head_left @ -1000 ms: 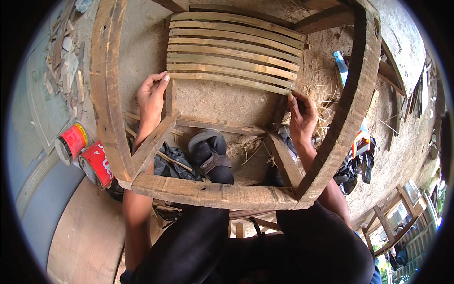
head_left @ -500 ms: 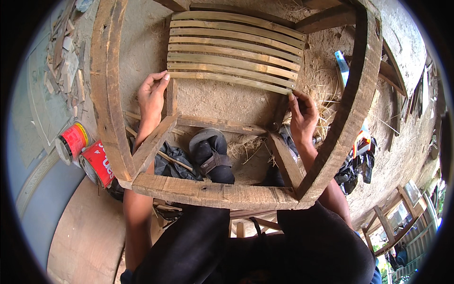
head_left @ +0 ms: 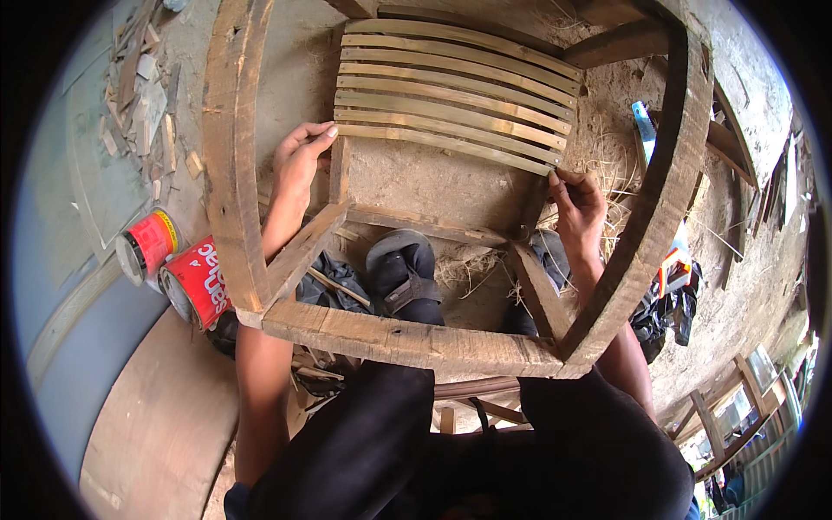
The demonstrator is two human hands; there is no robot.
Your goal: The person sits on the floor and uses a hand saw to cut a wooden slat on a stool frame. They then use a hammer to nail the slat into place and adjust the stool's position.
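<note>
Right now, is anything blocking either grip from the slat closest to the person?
Nothing visible is. The left grip is at the left end of that slat, the right grip at its right end. The wooden frame's front bar lies nearer the person's body, not between.

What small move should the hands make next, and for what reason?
Perhaps nudge the nearest slat to match the spacing of the other slats: the left hand and right hand are at its opposite ends, and the row beyond shows narrow gaps.
</note>
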